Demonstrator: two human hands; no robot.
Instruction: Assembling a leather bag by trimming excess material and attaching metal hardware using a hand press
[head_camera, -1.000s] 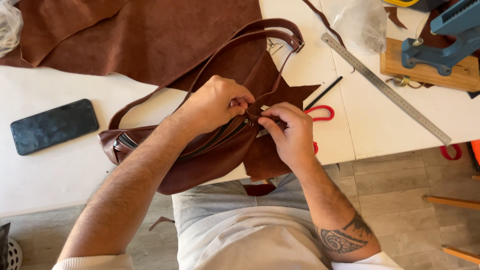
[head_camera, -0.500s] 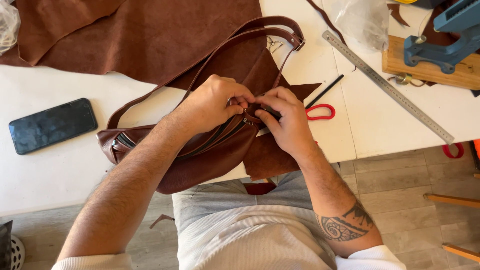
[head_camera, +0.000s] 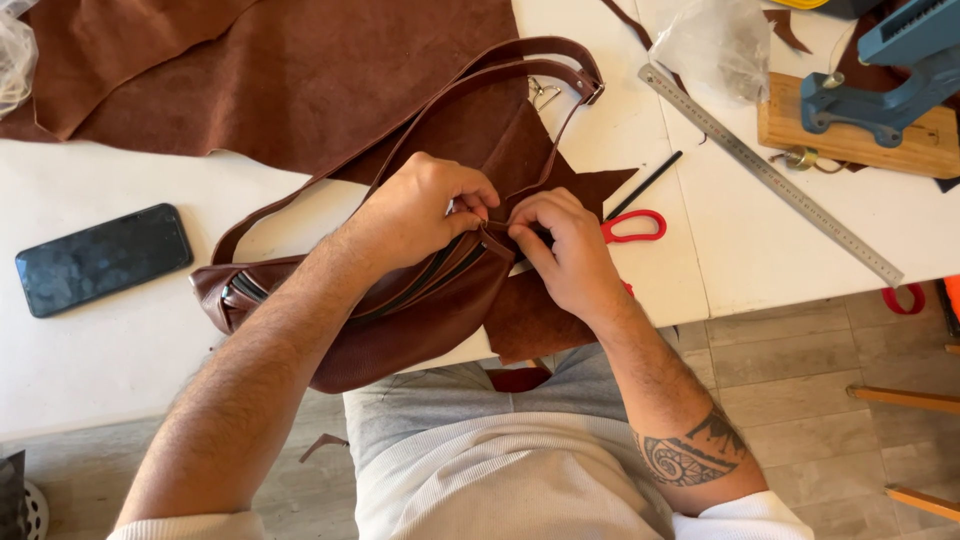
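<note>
Head camera looks straight down at a white desk (head_camera: 120, 360) where a brown leather bag (head_camera: 400, 320) lies across the near edge, partly hanging over the person's lap. Both hands meet at the bag's right end. The left hand (head_camera: 420, 210) has its grip clenched, pinching the top corner of the bag between thumb and fingers beside the dark zip that runs along the top. The right hand (head_camera: 570, 255) is just beside it, touching it at the fingertips, its grip likewise closed on the same leather corner; whether a small part sits between the fingers cannot be told. The bag's long strap (head_camera: 470, 75) loops away from the hands and lies over a large sheet of brown leather (head_camera: 300, 70) spread at the far side of the desk. A star-shaped leather scrap (head_camera: 560, 180) lies under the bag and the right hand. Red-handled scissors (head_camera: 635, 225) rest just right of the right hand, with a black pencil (head_camera: 645, 185) near them. A long metal ruler (head_camera: 770, 175) lies diagonally farther right, next to a wooden block (head_camera: 860, 140) carrying a blue press tool (head_camera: 890, 75). A black phone (head_camera: 100, 258) lies well apart on the left. A clear plastic bag (head_camera: 715, 45) sits near the ruler's far end.
</note>
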